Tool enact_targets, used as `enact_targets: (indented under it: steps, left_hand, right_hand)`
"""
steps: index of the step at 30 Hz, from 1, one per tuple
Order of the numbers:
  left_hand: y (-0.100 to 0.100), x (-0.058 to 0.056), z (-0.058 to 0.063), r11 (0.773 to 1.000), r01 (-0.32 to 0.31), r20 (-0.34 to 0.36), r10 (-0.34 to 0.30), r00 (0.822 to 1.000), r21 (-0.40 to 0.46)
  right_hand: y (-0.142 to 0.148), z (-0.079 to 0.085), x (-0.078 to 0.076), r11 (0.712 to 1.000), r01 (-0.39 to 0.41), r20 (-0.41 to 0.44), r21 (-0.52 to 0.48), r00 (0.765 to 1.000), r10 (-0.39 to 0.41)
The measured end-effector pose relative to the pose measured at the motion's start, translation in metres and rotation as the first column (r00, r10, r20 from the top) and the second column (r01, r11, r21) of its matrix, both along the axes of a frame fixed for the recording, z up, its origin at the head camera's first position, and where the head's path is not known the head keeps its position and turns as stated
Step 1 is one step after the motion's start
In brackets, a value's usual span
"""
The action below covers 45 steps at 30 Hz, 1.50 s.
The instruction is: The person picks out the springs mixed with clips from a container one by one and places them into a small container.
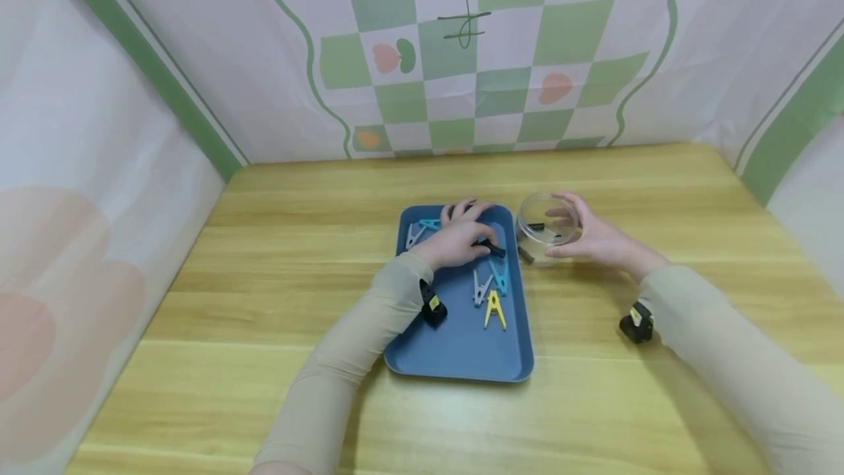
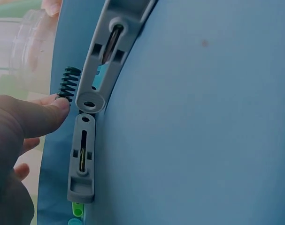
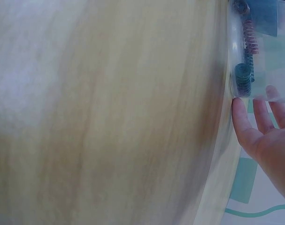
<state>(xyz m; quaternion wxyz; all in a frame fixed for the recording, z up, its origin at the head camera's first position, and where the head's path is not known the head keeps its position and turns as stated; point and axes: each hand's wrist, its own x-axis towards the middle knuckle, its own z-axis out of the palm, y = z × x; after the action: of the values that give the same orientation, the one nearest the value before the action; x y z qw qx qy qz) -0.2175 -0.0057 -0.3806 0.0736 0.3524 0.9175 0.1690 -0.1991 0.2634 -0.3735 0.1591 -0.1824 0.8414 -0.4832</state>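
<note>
A dark spring [image 2: 69,83] sits at the fingertips of my left hand [image 1: 458,237], pinched between thumb and forefinger, over the right half of the blue tray [image 1: 461,358]. In the head view its long axis runs rightward and slants a little towards me, so its free end points at the near side of the clear tub [image 1: 531,210] rather than straight at the mouth. That sideways line is what counts here: the tub lies to the right of the spring and slightly farther from me, with the tray's right edge between. My left hand is the one at the spring; my right hand [image 1: 593,235] is at the tub, curled round its right side, thumb on the near side and fingers on the far. Whether the tub rests fully on the wooden table [image 1: 264,299] I cannot tell.

Inside the tub, against its wall, are a green spring [image 3: 243,77] and a reddish one [image 3: 250,37]. In the tray, nearer me than the pinched spring, lie a teal clip [image 1: 502,281], a grey clip [image 1: 481,292] and a yellow clip [image 1: 494,304]. Beyond the table hangs a checked cloth [image 1: 501,94].
</note>
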Motion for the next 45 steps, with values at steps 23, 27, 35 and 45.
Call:
enact_targets:
  steps: [23, 27, 35, 45]
  left_hand:
    - [-0.001, -0.006, 0.003, 0.992, -0.067, 0.005, 0.067, 0.998, 0.106]
    - [-0.002, -0.006, 0.006, 0.990, -0.072, 0.026, 0.069, 0.997, 0.119]
    - [-0.003, -0.005, 0.011, 0.988, -0.081, 0.054, 0.075, 0.996, 0.129]
    - [-0.004, -0.004, 0.017, 0.983, -0.100, 0.061, 0.091, 0.994, 0.152]
  right_hand:
    - [0.002, -0.005, -0.003, 1.000, 0.001, -0.011, -0.008, 1.000, -0.001]
    - [0.002, -0.005, -0.002, 1.000, 0.002, -0.004, -0.009, 1.000, -0.003]
    - [0.001, -0.005, -0.003, 1.000, 0.001, -0.005, -0.009, 1.000, -0.001]
    - [0.003, -0.008, -0.004, 1.000, 0.002, -0.024, -0.022, 1.000, -0.003]
